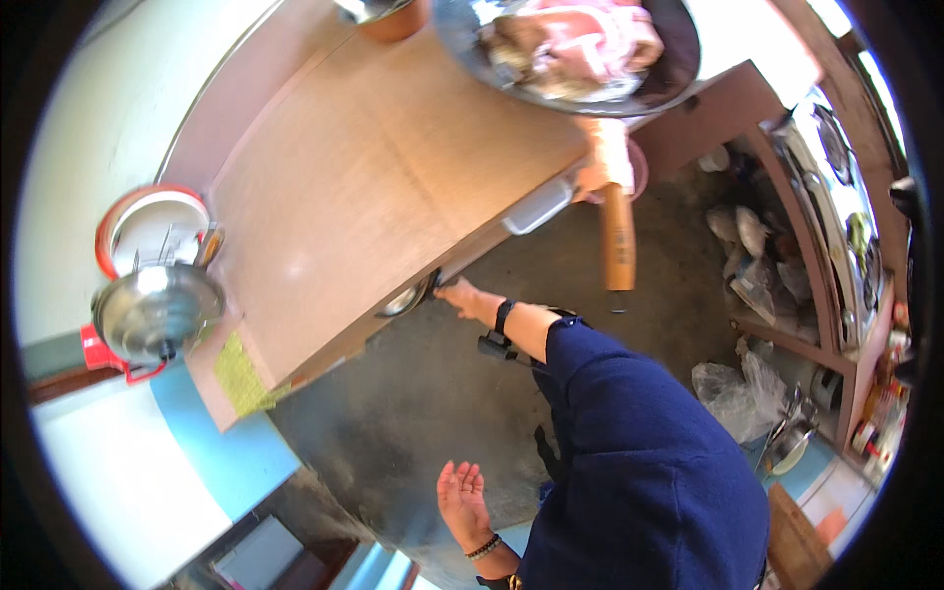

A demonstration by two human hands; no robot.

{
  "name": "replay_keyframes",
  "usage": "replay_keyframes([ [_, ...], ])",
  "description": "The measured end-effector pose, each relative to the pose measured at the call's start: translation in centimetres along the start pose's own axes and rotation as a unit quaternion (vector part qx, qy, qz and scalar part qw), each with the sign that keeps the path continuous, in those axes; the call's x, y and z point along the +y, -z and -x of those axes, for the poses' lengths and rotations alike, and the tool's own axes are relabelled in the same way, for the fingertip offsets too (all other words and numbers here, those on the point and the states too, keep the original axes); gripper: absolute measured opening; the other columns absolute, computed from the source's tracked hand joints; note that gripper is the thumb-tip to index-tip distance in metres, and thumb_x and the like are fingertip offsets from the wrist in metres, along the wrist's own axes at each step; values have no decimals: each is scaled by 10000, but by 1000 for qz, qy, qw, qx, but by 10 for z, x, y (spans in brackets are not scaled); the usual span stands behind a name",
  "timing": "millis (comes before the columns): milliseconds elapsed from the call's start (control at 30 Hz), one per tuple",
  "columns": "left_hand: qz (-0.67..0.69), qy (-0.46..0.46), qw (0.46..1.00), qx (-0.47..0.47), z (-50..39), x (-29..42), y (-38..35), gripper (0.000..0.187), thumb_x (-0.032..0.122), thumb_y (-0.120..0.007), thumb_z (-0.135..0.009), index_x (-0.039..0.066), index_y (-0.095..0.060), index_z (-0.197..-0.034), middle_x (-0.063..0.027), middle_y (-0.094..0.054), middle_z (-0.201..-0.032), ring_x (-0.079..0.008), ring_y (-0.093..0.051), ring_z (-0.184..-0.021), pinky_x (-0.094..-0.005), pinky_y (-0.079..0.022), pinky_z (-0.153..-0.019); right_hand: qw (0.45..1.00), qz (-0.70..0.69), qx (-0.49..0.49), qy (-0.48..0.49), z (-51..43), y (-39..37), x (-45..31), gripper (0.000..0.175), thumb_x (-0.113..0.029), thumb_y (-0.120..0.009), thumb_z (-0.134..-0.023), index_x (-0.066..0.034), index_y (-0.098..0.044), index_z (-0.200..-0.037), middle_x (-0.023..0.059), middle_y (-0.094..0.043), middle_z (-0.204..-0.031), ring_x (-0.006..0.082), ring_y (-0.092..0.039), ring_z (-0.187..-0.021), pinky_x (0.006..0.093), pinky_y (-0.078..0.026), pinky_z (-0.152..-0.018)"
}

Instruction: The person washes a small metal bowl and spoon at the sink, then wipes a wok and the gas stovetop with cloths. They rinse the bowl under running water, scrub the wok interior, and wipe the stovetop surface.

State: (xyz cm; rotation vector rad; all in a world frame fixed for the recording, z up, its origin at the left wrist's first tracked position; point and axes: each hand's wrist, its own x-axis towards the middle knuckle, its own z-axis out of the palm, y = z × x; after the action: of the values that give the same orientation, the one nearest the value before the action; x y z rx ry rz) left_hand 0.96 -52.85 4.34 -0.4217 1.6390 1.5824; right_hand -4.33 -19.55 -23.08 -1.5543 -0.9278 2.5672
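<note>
My right hand [461, 295], with a dark band on its wrist, reaches to the edge below the brown countertop [354, 169]. Its fingers close on the dark edge or handle of a round metal vessel [404, 301]. Most of that vessel is hidden under the counter, so I cannot tell its exact kind. My left hand [463, 501], wearing a bead bracelet, hangs low over the floor, palm showing and holding nothing. A large dark wok [516, 92] with a wooden handle [618, 243] stands at the far counter corner. Crumpled pink and brown cloth [582, 44] lies in it.
At the left stand a steel lidded pot [158, 306] and a red-rimmed basin [110, 236]. A yellow-green cloth [243, 376] lies at the counter's near corner. To the right are a gas stove [826, 169], open shelves with bowls, and a clear plastic bag [737, 398].
</note>
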Motion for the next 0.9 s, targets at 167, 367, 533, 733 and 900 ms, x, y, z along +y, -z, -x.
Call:
replay_keyframes([
  [167, -56, -14, 985, -162, -4, -7, -54, 339, 164, -507, -980, 23, -495, -1288, -138, -628, -1082, -245, -620, -952, -352, -509, -833, 997, 48, 58, -1, 83, 92, 20, 546, -295, -718, -824, -68, -553, -1293, 121, -550, -1325, 276, -499, -1242, 420, -465, -981],
  [367, -203, 105, 924, -307, 7, -46, -158, 331, 175, -540, -977, 57, -500, -1284, -126, -631, -1102, -232, -624, -967, -347, -508, -848, 918, -116, 345, 156, 243, 281, 26, 430, -190, -706, -788, -24, -624, -1177, 98, -650, -976, 211, -591, -853, 382, -493, -718],
  [533, -293, 158, 827, -453, 42, -95, -265, 324, 168, -550, -978, 60, -507, -1280, -125, -632, -1118, -227, -635, -982, -323, -515, -856, 678, 72, 644, 348, 424, 477, 27, 436, -174, -610, -824, -12, -586, -1228, 245, -601, -1215, 385, -529, -1206, 436, -390, -1061],
  [733, -377, 188, 754, -504, 88, -180, -421, 335, 191, -568, -969, 65, -500, -1272, -115, -635, -1103, -226, -633, -983, -332, -518, -846, 343, 207, 882, 247, 588, 699, 53, 432, -175, -602, -861, -39, -552, -1268, 261, -436, -1387, 470, -354, -1313, 492, -292, -1114],
  [900, -411, 205, 699, -549, 140, -272, -542, 334, 171, -571, -966, 57, -512, -1274, -120, -636, -1109, -225, -642, -980, -312, -522, -839, 475, 337, 807, 97, 629, 790, 79, 442, -262, -543, -903, -72, -527, -1302, 215, -467, -1362, 408, -384, -1305, 507, -299, -1088],
])
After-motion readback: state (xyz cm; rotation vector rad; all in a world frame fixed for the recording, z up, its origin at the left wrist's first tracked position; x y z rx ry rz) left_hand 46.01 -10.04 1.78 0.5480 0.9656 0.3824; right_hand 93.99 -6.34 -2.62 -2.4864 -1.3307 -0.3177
